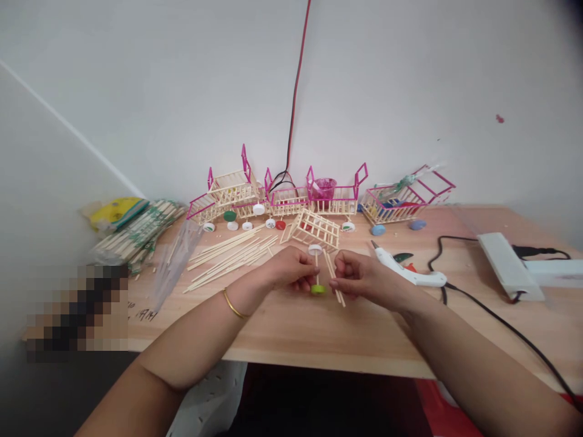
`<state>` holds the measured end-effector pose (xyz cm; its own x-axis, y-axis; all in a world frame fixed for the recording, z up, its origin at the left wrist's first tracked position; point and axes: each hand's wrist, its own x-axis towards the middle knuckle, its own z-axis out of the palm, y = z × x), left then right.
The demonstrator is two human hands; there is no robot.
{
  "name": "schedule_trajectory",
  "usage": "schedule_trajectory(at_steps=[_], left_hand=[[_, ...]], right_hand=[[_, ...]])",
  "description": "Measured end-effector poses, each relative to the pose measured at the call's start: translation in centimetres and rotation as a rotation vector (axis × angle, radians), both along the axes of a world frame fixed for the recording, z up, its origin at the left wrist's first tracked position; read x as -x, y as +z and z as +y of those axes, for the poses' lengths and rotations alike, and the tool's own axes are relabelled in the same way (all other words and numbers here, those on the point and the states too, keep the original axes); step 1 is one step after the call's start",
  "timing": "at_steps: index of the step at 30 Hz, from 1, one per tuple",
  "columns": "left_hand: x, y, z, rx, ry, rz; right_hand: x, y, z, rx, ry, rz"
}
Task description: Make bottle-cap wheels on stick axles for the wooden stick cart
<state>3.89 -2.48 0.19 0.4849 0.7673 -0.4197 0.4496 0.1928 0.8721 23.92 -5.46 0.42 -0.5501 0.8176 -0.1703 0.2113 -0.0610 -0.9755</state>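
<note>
My left hand (298,270) pinches a short wooden stick that joins two bottle caps, a white cap (314,249) at the top and a green cap (318,290) at the bottom. Close by on the right, my right hand (353,276) has its fingers closed on a pair of thin wooden sticks (334,278), slanting down toward the table's front. Just behind both hands lies a tilted small cart frame (319,227) built of sticks. Parts of my fingertips are hidden behind the sticks.
Several stick carts (291,203) with pink rims and cap wheels line the wall. Loose sticks (232,258) lie left of my hands, near bundled skewers (141,227). A white glue gun (405,270), its black cable and a power strip (510,267) are on the right.
</note>
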Motion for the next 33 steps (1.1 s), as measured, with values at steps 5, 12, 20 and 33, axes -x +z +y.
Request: schedule_trajectory(at_steps=[5,12,20,33], left_hand=[[-0.05,0.2,-0.26,-0.223,0.019,-0.022],[-0.6,-0.02,-0.54,-0.014,0.031,-0.329],[-0.63,0.14,-0.47,0.001,0.045,-0.368],[-0.78,0.24,-0.53,0.027,0.104,-0.491]], right_hand=[[0.04,-0.01,0.06,-0.02,-0.02,-0.002],[0.47,0.04,-0.01,-0.027,-0.009,0.025],[0.47,0.13,-0.12,0.002,0.045,0.092],[0.53,0.44,-0.34,-0.043,0.013,0.168]])
